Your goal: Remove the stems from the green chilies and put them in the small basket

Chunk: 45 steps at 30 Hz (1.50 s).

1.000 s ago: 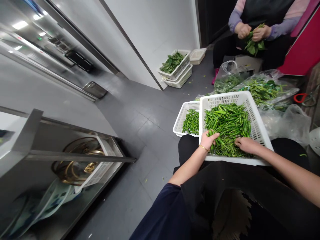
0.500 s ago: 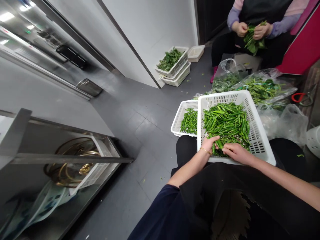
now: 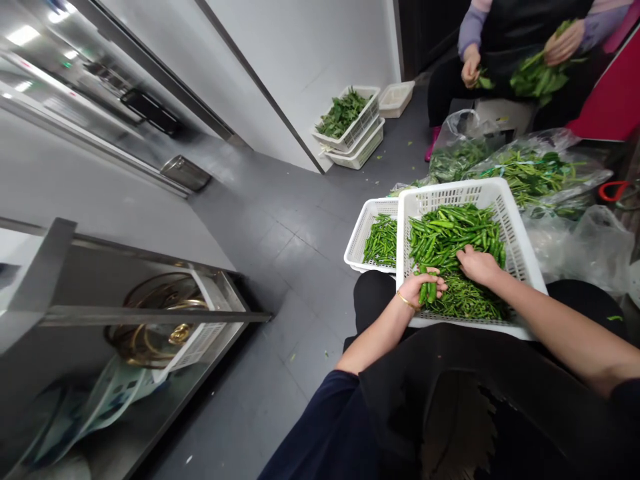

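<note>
A white slotted basket (image 3: 520, 240) rests on my lap. Glossy green chilies (image 3: 450, 230) are heaped in its far part, and thin green stems (image 3: 465, 300) lie in the near part. My left hand (image 3: 417, 288), with a bracelet at the wrist, is closed around a small bunch of green chilies (image 3: 429, 288) above the basket's near left side. At the front edge of the chili heap, my right hand (image 3: 477, 265) touches the chilies with its fingers bent together. What those fingertips pinch, if anything, is hidden.
A second white basket (image 3: 356, 243) holding chilies stands to the left. Plastic bags of leafy greens (image 3: 535, 173) lie beyond. A co-worker's hands (image 3: 565, 43) hold leaves. Stacked baskets (image 3: 360, 157) stand by the wall; a metal shelf (image 3: 160, 317) is at left.
My right hand has moved away from my left, up and forward to the chili heap. My left hand still holds chilies. The co-worker's hands have moved apart.
</note>
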Each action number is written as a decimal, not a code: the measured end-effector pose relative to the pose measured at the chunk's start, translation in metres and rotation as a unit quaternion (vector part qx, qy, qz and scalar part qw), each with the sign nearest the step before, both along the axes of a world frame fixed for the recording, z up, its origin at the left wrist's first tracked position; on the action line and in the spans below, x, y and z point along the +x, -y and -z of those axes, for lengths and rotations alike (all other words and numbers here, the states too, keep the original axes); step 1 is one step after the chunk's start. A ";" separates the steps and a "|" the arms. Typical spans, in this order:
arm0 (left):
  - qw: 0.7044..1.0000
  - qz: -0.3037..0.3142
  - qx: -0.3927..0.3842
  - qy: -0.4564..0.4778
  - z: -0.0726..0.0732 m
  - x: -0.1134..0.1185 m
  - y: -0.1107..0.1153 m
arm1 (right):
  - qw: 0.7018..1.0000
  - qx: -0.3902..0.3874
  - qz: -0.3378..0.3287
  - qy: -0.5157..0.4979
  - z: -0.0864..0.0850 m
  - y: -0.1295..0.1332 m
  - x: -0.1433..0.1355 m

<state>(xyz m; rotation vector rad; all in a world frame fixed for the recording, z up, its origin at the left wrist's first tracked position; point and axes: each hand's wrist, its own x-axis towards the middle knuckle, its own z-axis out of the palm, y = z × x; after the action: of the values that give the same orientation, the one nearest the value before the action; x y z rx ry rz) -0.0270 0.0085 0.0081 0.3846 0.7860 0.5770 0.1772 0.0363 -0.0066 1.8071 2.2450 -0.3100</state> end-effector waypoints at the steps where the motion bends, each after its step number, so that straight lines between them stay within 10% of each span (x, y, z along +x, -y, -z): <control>1: 1.000 -0.001 0.016 -0.008 0.000 0.000 0.000 | 1.000 0.004 0.002 -0.014 -0.002 0.000 0.002; 5: 0.991 -0.033 0.094 -0.091 0.000 0.010 -0.001 | 0.976 0.023 0.076 -0.203 -0.022 0.013 0.013; 11: 0.956 0.083 0.227 -0.165 0.000 0.022 0.007 | 0.746 -0.209 0.243 -0.584 -0.034 0.067 -0.006; 13: 0.953 0.158 0.212 -0.148 -0.001 0.018 0.012 | 0.716 -0.242 0.268 -0.597 -0.029 0.082 -0.011; 16: 0.945 0.237 0.185 -0.128 -0.004 0.013 0.017 | 0.760 -0.259 0.255 -0.538 -0.024 0.093 -0.011; 19: 0.948 0.262 0.141 -0.117 -0.011 0.013 0.019 | 0.887 -0.117 0.147 -0.421 -0.026 0.090 -0.002; 22: 0.971 0.203 0.086 -0.093 -0.017 0.015 0.015 | 0.971 0.058 0.071 -0.220 -0.028 0.074 0.017; 25: 0.988 0.097 0.068 -0.095 -0.021 0.010 0.005 | 0.993 0.039 0.094 -0.059 -0.021 0.050 0.038; 36: 0.992 0.017 0.088 -0.092 -0.023 -0.006 -0.004 | 0.977 -0.127 0.125 -0.114 -0.002 0.022 0.030; 42: 0.985 -0.034 0.122 -0.120 -0.003 0.026 0.010 | 0.819 -0.194 0.252 -0.478 -0.023 0.068 0.000; 45: 0.978 -0.033 0.138 -0.153 -0.005 0.030 0.015 | 0.802 -0.210 0.214 -0.517 -0.026 0.085 -0.023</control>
<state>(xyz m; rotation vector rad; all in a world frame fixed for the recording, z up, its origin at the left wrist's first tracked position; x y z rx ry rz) 0.0027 -0.0070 0.0129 0.7178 1.0192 0.7019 0.1542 -0.0488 0.0194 2.0866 1.8866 -2.1324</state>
